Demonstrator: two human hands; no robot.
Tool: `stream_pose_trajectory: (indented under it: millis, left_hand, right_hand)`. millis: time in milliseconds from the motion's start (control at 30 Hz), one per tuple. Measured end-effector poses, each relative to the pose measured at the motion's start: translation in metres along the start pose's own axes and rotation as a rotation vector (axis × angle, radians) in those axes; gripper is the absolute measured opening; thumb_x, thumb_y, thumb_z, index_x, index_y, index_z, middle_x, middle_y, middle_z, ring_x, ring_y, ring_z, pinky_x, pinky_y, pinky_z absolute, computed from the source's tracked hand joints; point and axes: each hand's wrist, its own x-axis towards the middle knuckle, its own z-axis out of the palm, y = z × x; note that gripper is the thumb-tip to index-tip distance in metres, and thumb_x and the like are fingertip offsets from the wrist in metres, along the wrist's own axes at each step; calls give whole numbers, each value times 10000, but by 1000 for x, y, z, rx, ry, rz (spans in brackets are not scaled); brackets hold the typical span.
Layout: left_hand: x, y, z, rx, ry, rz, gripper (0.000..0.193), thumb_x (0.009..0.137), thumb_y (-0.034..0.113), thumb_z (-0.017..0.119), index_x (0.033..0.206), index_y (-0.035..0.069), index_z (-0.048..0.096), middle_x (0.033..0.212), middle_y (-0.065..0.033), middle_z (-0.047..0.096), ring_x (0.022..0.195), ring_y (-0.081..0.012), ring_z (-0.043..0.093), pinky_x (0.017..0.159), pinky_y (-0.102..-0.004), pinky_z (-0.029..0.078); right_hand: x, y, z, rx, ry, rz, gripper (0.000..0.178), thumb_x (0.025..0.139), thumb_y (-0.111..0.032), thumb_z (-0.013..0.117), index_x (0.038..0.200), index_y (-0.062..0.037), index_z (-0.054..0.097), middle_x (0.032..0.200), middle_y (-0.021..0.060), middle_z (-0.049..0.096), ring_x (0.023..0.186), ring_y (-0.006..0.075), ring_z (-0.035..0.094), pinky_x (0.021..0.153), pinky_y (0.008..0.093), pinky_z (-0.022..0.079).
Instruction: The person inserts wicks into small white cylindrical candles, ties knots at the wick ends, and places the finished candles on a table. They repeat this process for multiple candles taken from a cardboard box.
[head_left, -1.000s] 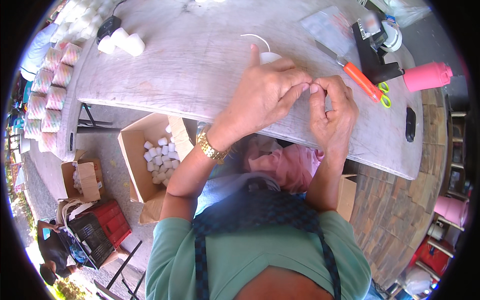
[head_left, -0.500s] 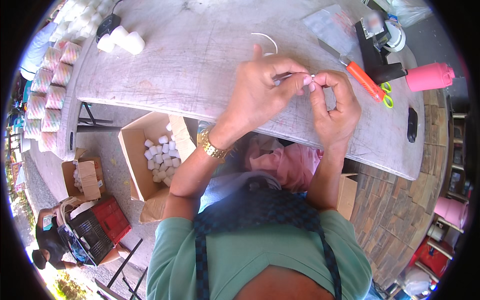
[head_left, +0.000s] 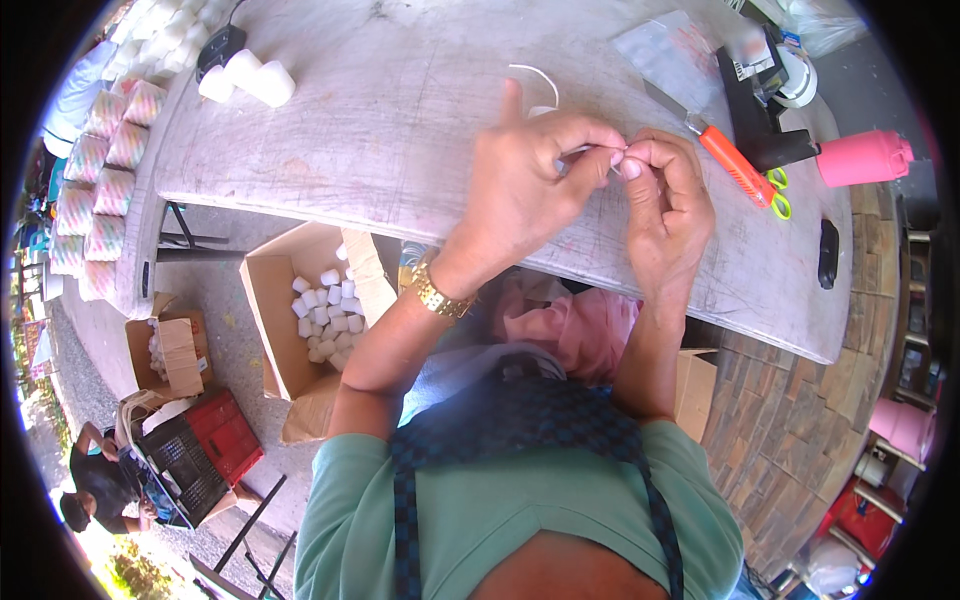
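Note:
Both my hands meet above the table (head_left: 380, 140), fingertips pinched together. My left hand (head_left: 540, 170), with a gold watch on its wrist, is closed on a thin white cord (head_left: 538, 72). One end of the cord curves out over the tabletop beyond this hand. Thumb and forefinger of my right hand (head_left: 668, 200) pinch at the same spot, touching the left fingertips. A little white shows between the fingers; its exact shape is too small to make out. Part of a white piece behind my left hand is mostly hidden.
On the right lie an orange-handled knife (head_left: 735, 165), yellow-green scissors (head_left: 779, 192), a pink bottle (head_left: 862, 158) and a black case (head_left: 827, 255). White cylinders (head_left: 268, 84) stand at the left. Below, a cardboard box (head_left: 283, 335) holds many more. Wrapped packs (head_left: 105, 190) are stacked far left.
My right fingertips have shifted slightly and come closer against the left ones. The small white piece between them is now more covered. The view has moved a little.

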Motion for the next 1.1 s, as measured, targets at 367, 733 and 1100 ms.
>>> stream_pose_trajectory:
  millis: [367, 733, 1100]
  left_hand:
    - [3, 5, 0, 176, -47, 10, 67, 831, 128, 690, 867, 74, 706, 773, -5, 700, 665, -125, 663, 1101, -539, 206]
    - [12, 15, -7, -267, -142, -308, 125, 883, 103, 629, 908, 2, 698, 720, -40, 674, 548, -75, 588, 607, -204, 479]
    - [8, 9, -8, -400, -210, -253, 97, 874, 20, 614, 945, 7, 679, 810, -41, 676, 661, -84, 615, 644, -214, 487]
  right_hand:
    - [-3, -2, 0, 290, 38, 271, 53, 864, -13, 645, 904, 9, 618, 805, 46, 648, 622, 83, 584, 578, 220, 463]
    - [-1, -1, 7, -275, 176, -250, 214, 728, 60, 687, 890, -66, 626, 849, 71, 674, 735, 215, 645, 664, 309, 493]
    - [1, 2, 6, -17, 229, -224, 234, 686, 143, 562, 829, -41, 541, 883, 114, 642, 749, 192, 617, 621, 290, 481]
